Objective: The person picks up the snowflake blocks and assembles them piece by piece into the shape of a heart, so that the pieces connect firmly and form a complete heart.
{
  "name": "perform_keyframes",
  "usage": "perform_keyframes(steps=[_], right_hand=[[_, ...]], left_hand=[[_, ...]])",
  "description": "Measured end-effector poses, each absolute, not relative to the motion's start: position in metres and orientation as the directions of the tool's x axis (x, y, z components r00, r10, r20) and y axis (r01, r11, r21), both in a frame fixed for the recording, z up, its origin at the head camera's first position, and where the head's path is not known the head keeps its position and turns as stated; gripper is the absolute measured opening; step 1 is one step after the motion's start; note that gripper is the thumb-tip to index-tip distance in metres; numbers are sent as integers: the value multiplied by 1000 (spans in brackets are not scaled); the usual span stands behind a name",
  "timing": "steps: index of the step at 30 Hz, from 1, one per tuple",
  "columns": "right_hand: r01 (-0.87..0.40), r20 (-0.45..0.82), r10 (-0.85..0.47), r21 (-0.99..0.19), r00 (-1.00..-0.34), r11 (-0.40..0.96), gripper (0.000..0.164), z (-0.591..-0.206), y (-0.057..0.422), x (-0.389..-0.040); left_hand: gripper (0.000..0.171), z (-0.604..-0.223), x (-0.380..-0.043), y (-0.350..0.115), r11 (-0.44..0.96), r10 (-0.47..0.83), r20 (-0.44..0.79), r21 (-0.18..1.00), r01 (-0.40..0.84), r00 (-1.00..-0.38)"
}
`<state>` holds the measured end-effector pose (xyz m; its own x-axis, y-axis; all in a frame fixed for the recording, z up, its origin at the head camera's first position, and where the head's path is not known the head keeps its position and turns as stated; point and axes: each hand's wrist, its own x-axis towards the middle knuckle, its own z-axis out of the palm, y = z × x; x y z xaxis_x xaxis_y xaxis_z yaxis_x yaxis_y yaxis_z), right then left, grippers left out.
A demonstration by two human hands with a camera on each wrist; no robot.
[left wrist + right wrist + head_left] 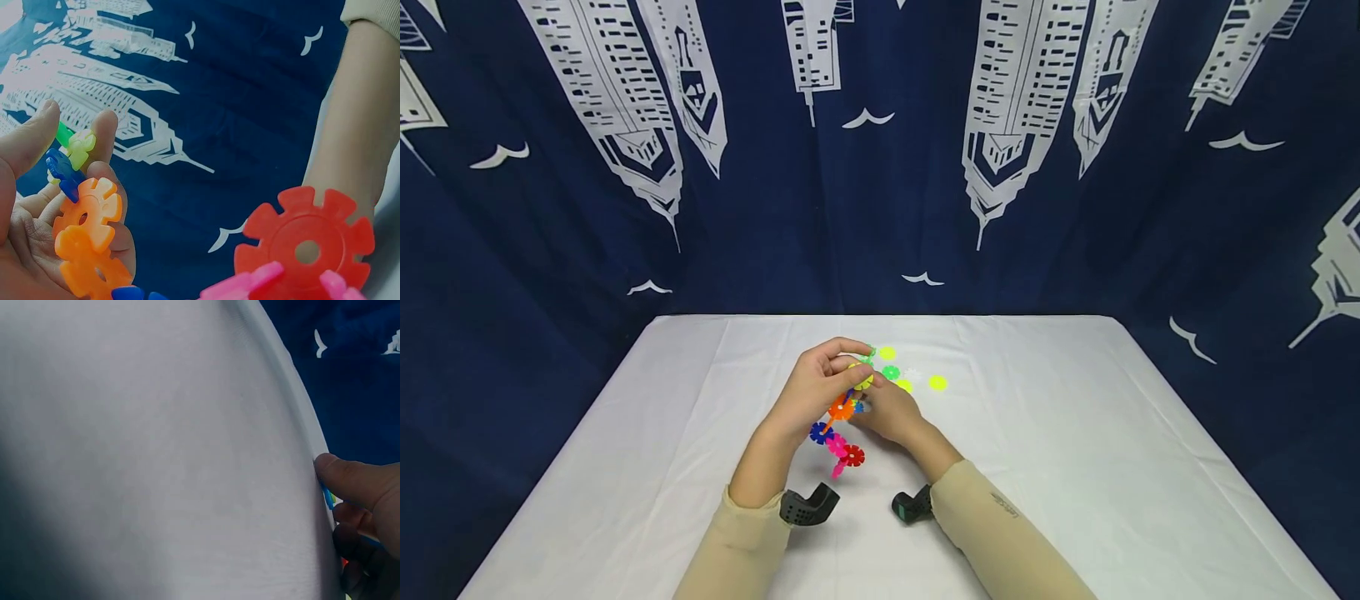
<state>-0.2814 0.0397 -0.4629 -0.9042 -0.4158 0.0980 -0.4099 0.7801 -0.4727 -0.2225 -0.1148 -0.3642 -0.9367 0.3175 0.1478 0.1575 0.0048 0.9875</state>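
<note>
A chain of interlocking notched plastic discs hangs from my left hand [808, 387], whose thumb and fingers pinch its upper end near a yellow disc [864, 379]. Below come an orange disc [841, 407], a dark blue disc [820, 433], pink discs [836, 445] and a red disc [852, 456]. The left wrist view shows the chain close up, with orange discs [103, 209] in front of the palm. My right hand [891, 412] is right beside the chain. In the right wrist view its thumb and fingers pinch a blue disc [327, 496], mostly hidden by the fingers.
Past the hands, loose discs lie on the white-covered table [1037, 467]: a green disc [891, 372], a yellow disc [937, 383] and another yellow disc [887, 353] among them. A dark blue printed curtain [880, 208] hangs behind the table's far edge.
</note>
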Motion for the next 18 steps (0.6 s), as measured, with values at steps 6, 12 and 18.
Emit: perform_keyframes(steps=[6, 12, 18], right_hand=[[-420, 134, -409, -480, -903, 770, 26, -468, 43, -283], [-391, 84, -401, -471, -912, 791, 25, -468, 39, -284], [-371, 85, -375, -452, -923, 811, 25, -470, 34, -283]], left_hand=[[35, -362, -223, -116, 28, 295, 140, 988, 155, -945], [29, -363, -223, -115, 12, 298, 139, 989, 149, -944], [32, -364, -223, -116, 12, 305, 132, 990, 142, -943]])
